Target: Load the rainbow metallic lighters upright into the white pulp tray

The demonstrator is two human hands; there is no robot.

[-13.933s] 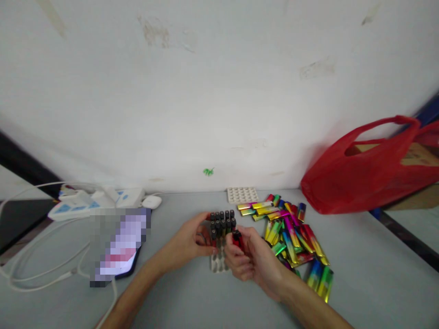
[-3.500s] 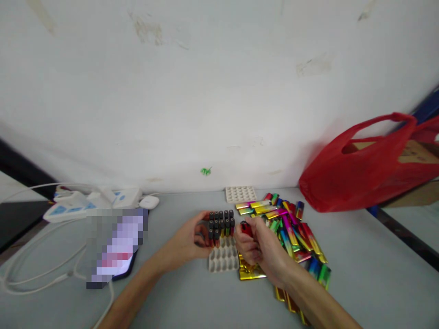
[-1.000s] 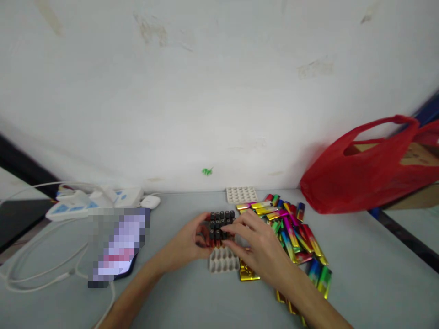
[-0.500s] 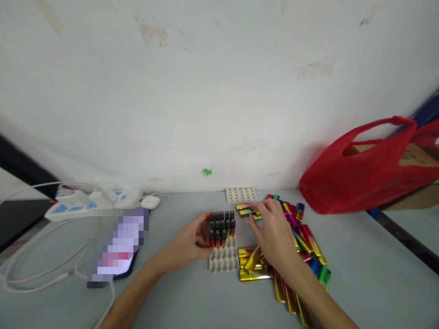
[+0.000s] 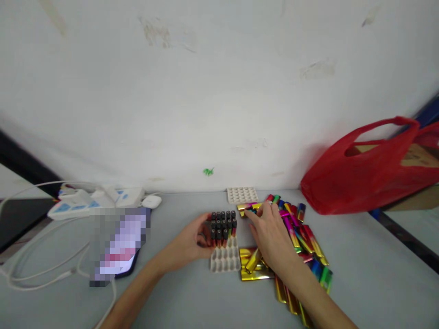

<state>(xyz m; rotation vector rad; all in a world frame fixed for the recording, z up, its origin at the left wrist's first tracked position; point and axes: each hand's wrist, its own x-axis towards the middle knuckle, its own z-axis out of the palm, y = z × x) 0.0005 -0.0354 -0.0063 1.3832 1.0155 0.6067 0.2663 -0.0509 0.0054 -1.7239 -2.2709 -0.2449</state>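
- Wall (image 5: pixel 219 91): rear limit of workspace; bears a small green mark.
- Tabletop (image 5: pixel 185 301): flat grey support, set against wall.
- Red plastic bag (image 5: pixel 360 173): rear R, cardboard box inside; prob. parked there to stay out of hands' way.
- Tube pile (image 5: pixel 313 242): metallic, multi-colour, R of near tray; units lie flat, overlapping, unsorted. Prob. kept R for short R-hand reach. Exact product type n/a at this res.
- Power strip (image 5: pixel 132 198): rear L, by wall, plugs fitted; white cable loops approx. beside it.
- Phone (image 5: pixel 132 242): L side, screen mostly pixelated; well apart from tray.
- L hand (image 5: pixel 192 240): part open, C-shaped, thumb and fingers at L flank of tube rows. Prob. fn.: steady tray and stop tubes tipping. Firm grip vs. light brace: cannot tell.
- R hand (image 5: pixel 272 230): palm down over pile, fingers part curled, thumb and index tips close together at a gold tube at pile's L edge. Contact likely; actual hold cannot be confirmed.
- Near tray (image 5: pixel 224 260): white, moulded pockets, centred betw. hands, prob. for access from both sides. Front pockets vacant.
- Rear tray (image 5: pixel 242 195): similar pattern, by wall; prob. set aside as spare.
- Black-capped tubes (image 5: pixel 223 224): upright in near tray's rear pockets, approx. 3 rows; nearest row filled from L, short at R. Pockets keep spacing regular.
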